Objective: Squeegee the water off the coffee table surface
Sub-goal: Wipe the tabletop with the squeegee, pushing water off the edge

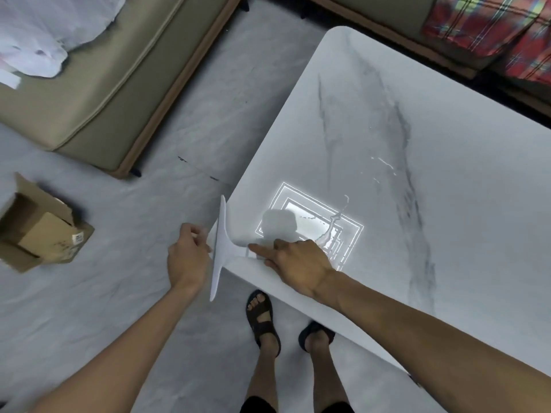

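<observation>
Head view: a person stands at the near corner of a white marble coffee table (447, 174) with a white squeegee (222, 248) at its edge.

Nearest are two feet in black sandals (262, 317) on the grey floor, just beside the table corner. The right hand (298, 266) lies on the table with fingers closed over the squeegee handle, index finger stretched along it. The blade hangs past the table edge, nearly upright. The left hand (187, 257) is just beside the blade, fingers curled and half open; whether it touches the blade cannot be told. Thin streaks of water (331, 231) shine on the table behind the right hand, in the reflection of a ceiling lamp. Farther left are an open cardboard box (38, 231) and a beige sofa (98, 84).
</observation>
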The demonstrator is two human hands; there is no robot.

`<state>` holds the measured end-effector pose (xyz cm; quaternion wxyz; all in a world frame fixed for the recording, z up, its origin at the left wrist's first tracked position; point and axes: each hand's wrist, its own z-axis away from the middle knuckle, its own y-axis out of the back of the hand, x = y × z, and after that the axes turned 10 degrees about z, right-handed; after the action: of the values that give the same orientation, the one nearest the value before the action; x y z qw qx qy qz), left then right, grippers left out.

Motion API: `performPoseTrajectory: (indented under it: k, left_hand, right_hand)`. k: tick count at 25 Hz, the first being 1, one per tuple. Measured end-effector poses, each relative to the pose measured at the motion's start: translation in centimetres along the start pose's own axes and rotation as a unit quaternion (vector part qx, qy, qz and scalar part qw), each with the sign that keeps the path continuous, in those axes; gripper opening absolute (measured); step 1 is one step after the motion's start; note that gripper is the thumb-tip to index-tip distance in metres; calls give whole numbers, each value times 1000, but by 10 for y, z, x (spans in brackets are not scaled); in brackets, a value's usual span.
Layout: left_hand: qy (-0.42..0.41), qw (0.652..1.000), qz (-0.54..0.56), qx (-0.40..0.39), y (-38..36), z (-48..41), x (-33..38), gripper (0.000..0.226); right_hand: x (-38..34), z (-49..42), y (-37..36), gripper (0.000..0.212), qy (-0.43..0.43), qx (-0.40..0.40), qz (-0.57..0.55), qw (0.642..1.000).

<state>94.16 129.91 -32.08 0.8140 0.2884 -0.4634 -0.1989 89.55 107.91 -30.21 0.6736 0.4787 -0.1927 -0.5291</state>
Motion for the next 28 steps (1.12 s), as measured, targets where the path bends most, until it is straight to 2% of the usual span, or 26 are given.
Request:
performPoseTrajectory:
  k: [2,4,6,9,12,14,17,21,24,28]
  left_hand:
    - [22,998,-48,-29,1,2,-13,15]
    - [46,992,-76,-95,-3,9,-20,28]
    - [54,985,-82,-143,-12,17,-18,28]
    - [57,977,-78,-189,-28,27,-6,25]
    - [26,974,-79,-212,-40,32,9,23]
    - [11,974,-84,-208,-42,33,13,22]
    - [26,981,-80,-178,-38,30,9,23]
    - [51,979,-87,-180,-27,27,-4,23]
    - [40,967,-109,-225,-32,35,-9,23]
    - [50,951,-96,-290,-60,58,1,22]
  right_hand:
    - [4,3,-9,49,-7,2,10,1000]
    - [26,29,-15,58,-41,5,31,999]
    - [59,68,-17,62,-99,2,35,994]
    - [100,131,-16,49,-186,-2,41,982]
    - [115,171,-13,45,-223,3,49,974]
    - [106,173,-9,45,-209,19,55,976]
    - [69,133,-5,44,-120,51,33,991]
    - [13,64,-17,42,-28,7,-10,1000]
    - [23,66,-27,43,-25,16,17,999]
    - [81,127,-38,42,-70,39,42,996]
